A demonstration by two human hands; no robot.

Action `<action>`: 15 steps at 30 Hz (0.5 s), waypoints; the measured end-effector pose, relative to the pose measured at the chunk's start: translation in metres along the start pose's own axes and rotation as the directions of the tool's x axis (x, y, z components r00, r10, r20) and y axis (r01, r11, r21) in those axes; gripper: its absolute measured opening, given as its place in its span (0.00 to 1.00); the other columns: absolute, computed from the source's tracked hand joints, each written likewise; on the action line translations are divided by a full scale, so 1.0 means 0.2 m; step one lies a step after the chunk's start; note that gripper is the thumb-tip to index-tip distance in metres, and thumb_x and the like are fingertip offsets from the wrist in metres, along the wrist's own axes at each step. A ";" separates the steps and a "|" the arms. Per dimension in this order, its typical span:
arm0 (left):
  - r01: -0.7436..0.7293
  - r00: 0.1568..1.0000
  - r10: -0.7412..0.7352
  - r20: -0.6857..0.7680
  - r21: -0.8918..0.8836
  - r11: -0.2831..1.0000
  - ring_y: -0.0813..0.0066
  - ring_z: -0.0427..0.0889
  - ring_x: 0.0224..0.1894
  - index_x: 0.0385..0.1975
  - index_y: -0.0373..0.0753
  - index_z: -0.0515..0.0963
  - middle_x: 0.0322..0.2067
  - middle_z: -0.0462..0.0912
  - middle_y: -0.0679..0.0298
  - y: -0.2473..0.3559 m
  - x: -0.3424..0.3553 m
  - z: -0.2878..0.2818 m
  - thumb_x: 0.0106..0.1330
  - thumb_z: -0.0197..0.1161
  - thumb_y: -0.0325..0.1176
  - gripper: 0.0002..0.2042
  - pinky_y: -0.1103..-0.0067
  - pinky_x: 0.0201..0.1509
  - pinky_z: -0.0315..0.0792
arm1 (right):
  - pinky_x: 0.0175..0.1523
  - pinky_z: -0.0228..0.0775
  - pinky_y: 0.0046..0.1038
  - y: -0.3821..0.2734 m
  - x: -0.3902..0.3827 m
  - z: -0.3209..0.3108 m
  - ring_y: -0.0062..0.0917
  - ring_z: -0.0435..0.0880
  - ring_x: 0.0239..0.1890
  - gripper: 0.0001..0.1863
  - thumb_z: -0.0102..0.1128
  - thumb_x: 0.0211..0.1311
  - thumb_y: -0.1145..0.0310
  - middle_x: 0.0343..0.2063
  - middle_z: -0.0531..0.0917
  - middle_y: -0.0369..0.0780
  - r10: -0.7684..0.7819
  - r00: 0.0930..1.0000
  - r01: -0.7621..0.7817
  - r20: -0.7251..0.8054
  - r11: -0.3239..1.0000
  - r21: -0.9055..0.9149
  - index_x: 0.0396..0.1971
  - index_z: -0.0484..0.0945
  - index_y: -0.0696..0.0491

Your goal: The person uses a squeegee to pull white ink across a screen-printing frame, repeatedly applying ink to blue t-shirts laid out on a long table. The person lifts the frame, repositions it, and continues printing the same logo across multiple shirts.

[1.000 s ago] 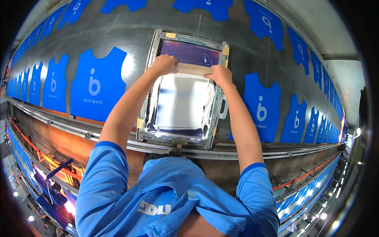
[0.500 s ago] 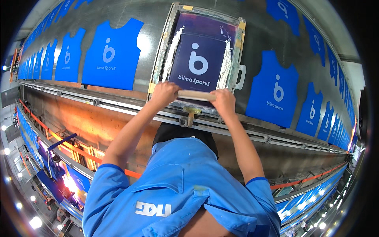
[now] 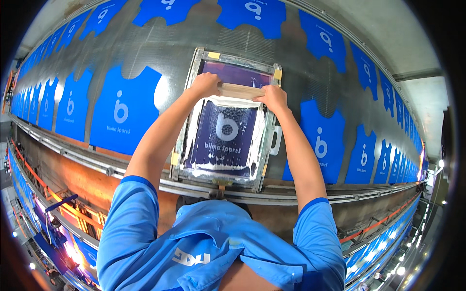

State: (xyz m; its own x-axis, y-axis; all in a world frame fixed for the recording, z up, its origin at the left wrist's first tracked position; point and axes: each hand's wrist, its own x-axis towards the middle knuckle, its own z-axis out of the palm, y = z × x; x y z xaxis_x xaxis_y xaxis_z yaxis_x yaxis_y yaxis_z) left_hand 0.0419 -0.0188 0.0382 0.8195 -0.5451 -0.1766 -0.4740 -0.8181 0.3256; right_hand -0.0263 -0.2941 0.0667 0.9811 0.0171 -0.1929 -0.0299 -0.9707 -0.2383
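Observation:
A wooden-handled squeegee lies crosswise over the far part of a screen printing frame. My left hand is closed around its left end, and my right hand grips the right end. White ink rims the dark mesh on both sides and along the near edge, with a line of it just below the squeegee. A pale round logo with lettering shows in the mesh, which looks wet and streaked. The squeegee's blade edge is hidden under the handle and my fingers.
Printed blue shirt panels lie in rows along the long dark table, left and right of the frame, with another row on the far side. A white handle sticks out from the frame's right. A metal rail runs along the near edge.
Both hands have pushed the squeegee from the near end of the frame to its far part. White ink now lies along the near edge and below the squeegee. My view has tilted farther ahead.

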 end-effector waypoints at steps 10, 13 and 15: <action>0.003 0.999 -0.005 0.049 0.047 0.999 0.56 0.86 0.46 0.49 0.48 0.86 0.40 0.88 0.59 -0.09 0.20 -0.01 0.49 0.74 0.49 0.26 0.66 0.52 0.80 | 0.49 0.78 0.38 0.04 0.17 0.00 0.37 0.87 0.44 0.30 0.80 0.42 0.47 0.36 0.89 0.44 0.031 0.999 -0.030 -0.019 0.999 0.029 0.43 0.88 0.51; -0.006 0.996 0.001 0.087 0.059 0.998 0.57 0.86 0.46 0.50 0.49 0.86 0.39 0.89 0.59 -0.06 0.07 0.06 0.50 0.74 0.50 0.25 0.66 0.52 0.79 | 0.49 0.79 0.40 0.00 0.03 0.04 0.39 0.87 0.43 0.28 0.80 0.42 0.48 0.35 0.89 0.45 0.019 0.998 -0.020 0.054 0.999 0.026 0.41 0.88 0.52; -0.004 0.996 -0.001 0.090 0.052 0.999 0.57 0.86 0.45 0.49 0.49 0.86 0.39 0.89 0.59 -0.01 -0.06 0.10 0.50 0.73 0.50 0.25 0.66 0.52 0.79 | 0.49 0.79 0.39 0.00 -0.09 0.08 0.39 0.87 0.43 0.27 0.80 0.43 0.49 0.34 0.89 0.45 0.023 0.996 -0.026 0.086 0.999 0.033 0.40 0.89 0.52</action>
State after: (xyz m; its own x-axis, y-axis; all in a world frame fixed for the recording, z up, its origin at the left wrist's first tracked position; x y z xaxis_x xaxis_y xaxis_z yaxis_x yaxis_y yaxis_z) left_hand 0.0273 -0.0145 0.0203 0.7877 -0.5588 -0.2595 -0.4932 -0.8243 0.2779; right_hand -0.0464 -0.2897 0.0547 0.9599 0.0158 -0.2798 -0.0611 -0.9625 -0.2642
